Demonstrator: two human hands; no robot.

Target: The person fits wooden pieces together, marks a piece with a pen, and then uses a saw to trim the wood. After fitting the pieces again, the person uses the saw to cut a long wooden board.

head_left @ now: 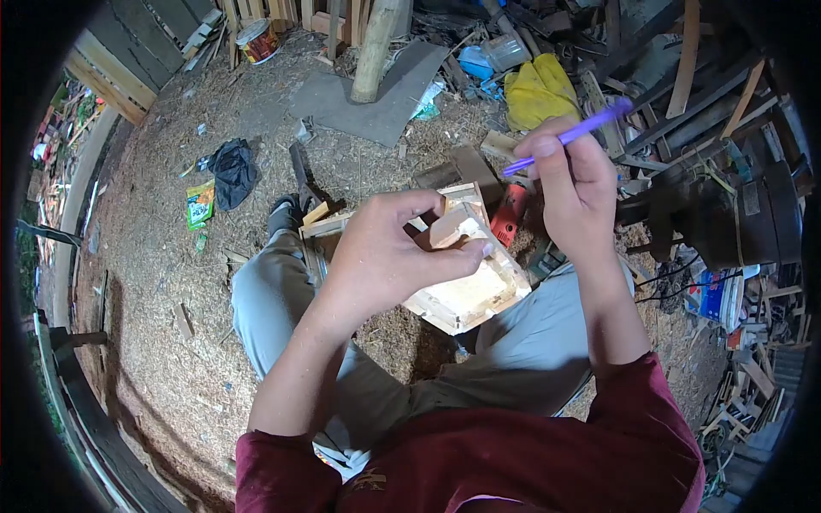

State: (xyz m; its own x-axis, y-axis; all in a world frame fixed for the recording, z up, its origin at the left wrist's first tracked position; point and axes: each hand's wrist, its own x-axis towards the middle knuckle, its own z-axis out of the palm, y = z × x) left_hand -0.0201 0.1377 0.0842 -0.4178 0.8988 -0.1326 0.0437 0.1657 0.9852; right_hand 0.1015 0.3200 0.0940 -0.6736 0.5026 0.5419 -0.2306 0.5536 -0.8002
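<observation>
My left hand (385, 248) pinches a small piece of wood (450, 227) between thumb and fingers. Just beneath it, a shallow wooden box-like piece (462, 309) with raised edges rests by my knees, partly covered by that hand. In my right hand (571, 192), raised to the right, is a purple pen (590, 125) held between thumb and fingers, its narrow end pointing down and left toward the wood. A red-orange tool (510, 210) lies just behind the wooden piece, below the right hand.
Sawdust and scraps cover the ground. A black plastic bag (233, 174) and a green-yellow packet (200, 203) lie to the left. Behind are a wooden post (376, 51), a grey sheet (342, 103) and a yellow cloth-like item (540, 92). Dark machinery (727, 214) stands at the right.
</observation>
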